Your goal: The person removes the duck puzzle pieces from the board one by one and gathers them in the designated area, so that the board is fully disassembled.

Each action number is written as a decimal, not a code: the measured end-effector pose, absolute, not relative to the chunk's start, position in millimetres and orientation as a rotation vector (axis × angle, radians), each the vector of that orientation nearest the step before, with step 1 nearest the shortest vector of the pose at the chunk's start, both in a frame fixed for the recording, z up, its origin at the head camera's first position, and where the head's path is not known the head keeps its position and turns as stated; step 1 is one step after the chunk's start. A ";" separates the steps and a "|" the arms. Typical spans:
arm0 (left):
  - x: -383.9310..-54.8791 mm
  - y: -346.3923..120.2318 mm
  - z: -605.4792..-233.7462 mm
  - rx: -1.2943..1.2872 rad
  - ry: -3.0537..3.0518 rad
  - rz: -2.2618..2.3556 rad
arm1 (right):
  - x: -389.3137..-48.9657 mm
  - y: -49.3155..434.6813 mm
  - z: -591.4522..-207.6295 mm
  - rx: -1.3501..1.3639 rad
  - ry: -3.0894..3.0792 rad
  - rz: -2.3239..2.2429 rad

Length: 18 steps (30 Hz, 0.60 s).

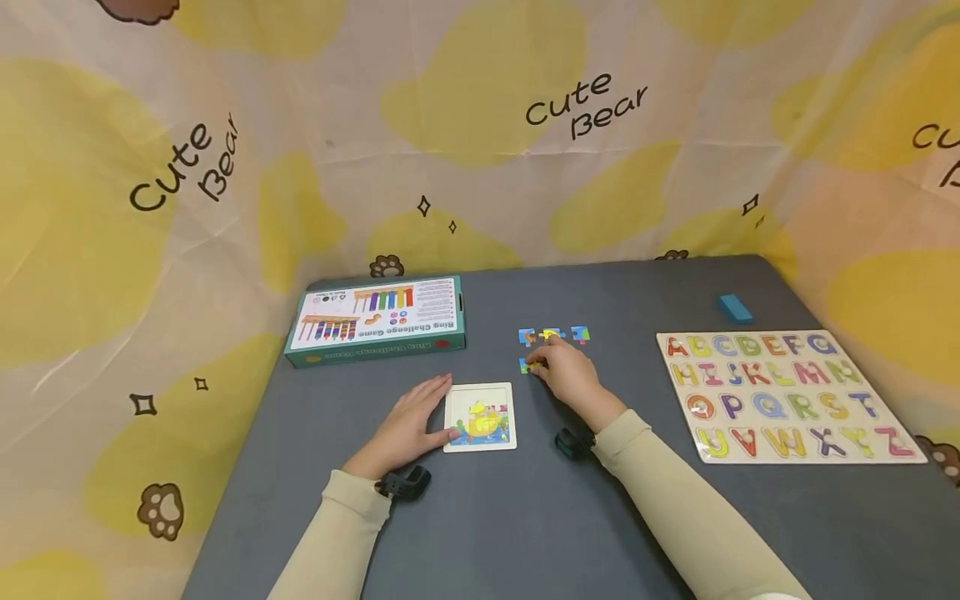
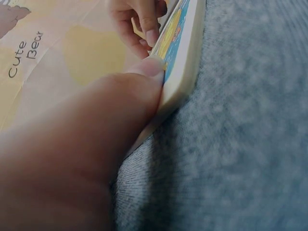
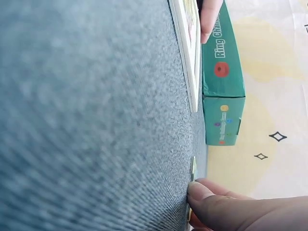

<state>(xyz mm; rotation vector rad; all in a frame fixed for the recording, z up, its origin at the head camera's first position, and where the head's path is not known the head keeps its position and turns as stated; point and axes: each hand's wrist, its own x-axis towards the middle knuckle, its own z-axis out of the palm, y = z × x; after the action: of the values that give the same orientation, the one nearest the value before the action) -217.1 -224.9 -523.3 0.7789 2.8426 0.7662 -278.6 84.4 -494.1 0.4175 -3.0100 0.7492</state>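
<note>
One small, flat, multicoloured jigsaw piece [image 1: 524, 366], between one and two o'clock from the square cream-rimmed tray [image 1: 495, 392], could slip if the right hand's [image 1: 566, 373] pinching fingertips lose its thin edge, or the tray skid if the left hand's [image 1: 407, 422] straight, close-set fingers push it.

**Words and Letters to Read**

The spotted cloth [image 1: 480, 50] says "Cute Bear" in a few places. The green box [image 1: 375, 321] says "Ring Challenge Game"; its smaller words are too tiny to read. The flat board [image 1: 802, 422] has the letters A to Z.
</note>
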 end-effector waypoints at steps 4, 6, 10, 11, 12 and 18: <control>-216.7 -224.6 -521.7 0.776 2.844 0.764 | -282.8 83.9 -495.0 0.430 -3.013 0.717; -216.3 -224.7 -521.5 0.771 2.849 0.748 | -283.1 83.3 -495.0 0.438 -3.006 0.707; -214.7 -224.5 -520.8 0.767 2.851 0.738 | -277.0 78.2 -490.0 0.462 -2.931 0.728; -214.3 -224.4 -520.7 0.767 2.851 0.739 | -274.0 75.0 -487.5 0.485 -2.907 0.746; -214.0 -224.4 -520.5 0.762 2.848 0.737 | -270.4 70.8 -484.9 0.516 -2.883 0.769; -214.3 -224.4 -521.2 0.756 2.855 0.742 | -243.0 35.2 -476.8 0.883 -2.859 0.837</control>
<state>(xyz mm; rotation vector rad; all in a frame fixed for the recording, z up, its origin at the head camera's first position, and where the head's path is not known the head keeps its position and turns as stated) -214.3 -224.4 -521.2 0.7555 2.8546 0.7420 -243.0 35.2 -476.8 0.8829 -2.8585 0.8374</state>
